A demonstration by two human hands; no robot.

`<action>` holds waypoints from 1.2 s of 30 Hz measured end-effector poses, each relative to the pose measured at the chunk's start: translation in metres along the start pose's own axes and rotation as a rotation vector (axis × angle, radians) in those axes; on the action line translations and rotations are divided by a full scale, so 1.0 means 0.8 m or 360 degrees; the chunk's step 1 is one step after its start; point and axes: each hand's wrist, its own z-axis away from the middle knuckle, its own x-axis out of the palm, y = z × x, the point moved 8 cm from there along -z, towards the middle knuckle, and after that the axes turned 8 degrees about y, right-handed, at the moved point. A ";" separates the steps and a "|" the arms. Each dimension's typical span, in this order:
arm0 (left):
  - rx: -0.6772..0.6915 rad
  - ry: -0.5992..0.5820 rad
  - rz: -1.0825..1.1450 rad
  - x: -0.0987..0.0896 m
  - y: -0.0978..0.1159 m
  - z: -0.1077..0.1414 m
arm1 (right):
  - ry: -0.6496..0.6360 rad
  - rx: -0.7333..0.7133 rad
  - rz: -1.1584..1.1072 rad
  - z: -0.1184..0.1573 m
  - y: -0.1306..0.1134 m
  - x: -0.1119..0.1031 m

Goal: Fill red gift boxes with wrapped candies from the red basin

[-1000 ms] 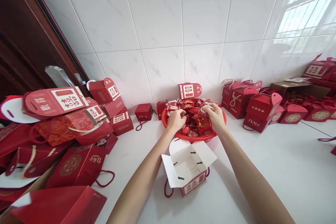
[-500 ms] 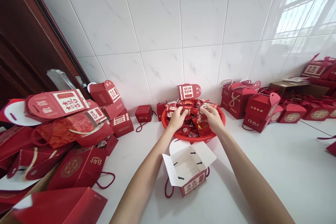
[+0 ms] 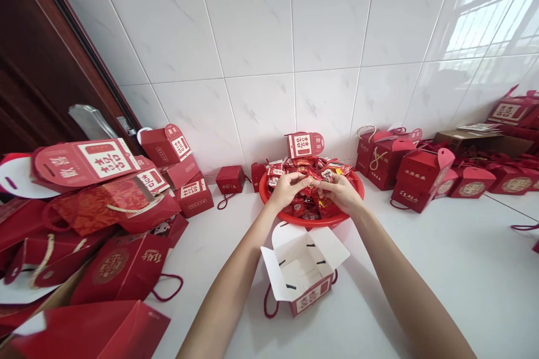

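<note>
My left hand (image 3: 288,189) and my right hand (image 3: 342,193) meet above a red plastic basin (image 3: 357,197) filled with red-wrapped candies (image 3: 300,208). Their fingertips pinch a small red-wrapped candy (image 3: 311,175) between them; the fingers partly cover it. In front of the basin stands an open gift box (image 3: 309,297), red outside and white inside, with its flaps spread. No contents show inside it. Dark red cord loops hang at its sides.
Red gift boxes (image 3: 126,263) are heaped on the left beside a dark wooden door (image 3: 37,67). More closed boxes (image 3: 425,179) line the right by the tiled wall (image 3: 256,22). Behind the basin stands another red box (image 3: 304,145). Everything rests on a white surface (image 3: 202,269).
My two hands, apart over the basin before, have come together at the fingertips with the candy between them. The open gift box stays in place. The view has shifted slightly.
</note>
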 end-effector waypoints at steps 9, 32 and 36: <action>-0.0248 0.0446 -0.0764 -0.034 -0.026 -0.006 | 0.0437 -0.0012 -0.0347 -0.003 -0.007 -0.030; -0.0027 -0.0699 -0.1428 0.042 -0.027 0.012 | 0.0563 0.0005 -0.0398 -0.002 -0.004 -0.040; -0.0043 -0.0737 -0.1421 0.046 -0.033 0.010 | 0.0567 -0.0002 -0.0384 -0.003 -0.003 -0.041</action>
